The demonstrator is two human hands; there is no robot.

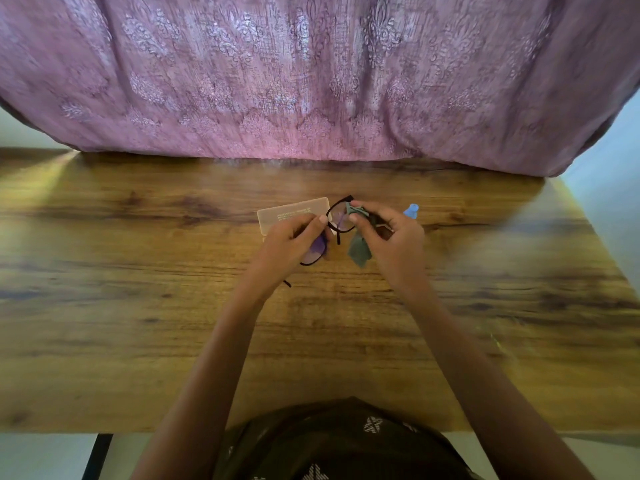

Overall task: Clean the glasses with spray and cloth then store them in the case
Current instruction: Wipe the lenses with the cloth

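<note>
— Closest to the lens, what shows?

— Dark patterned clothing [346,441] at the bottom edge, and two bare forearms reaching out over a wooden table [138,306].

— And starting from the left?

— First a pale, translucent case [287,211] lying flat on the table, its near edge hidden behind the left hand [294,240]. That hand's thumb and fingers are curled round the black-framed glasses [339,218], gripping them by the nearer lens and holding them just in front of the case.

— The cloth?

— A grey-green cloth [360,251] is pinched in the right hand [394,237]. Its thumb and forefinger press the cloth onto the farther lens, and the loose end hangs below.

— Further right?

— The blue top of a spray bottle [411,210] shows just behind the right hand's knuckles. A pink patterned curtain [311,81] hangs along the table's far edge.
</note>
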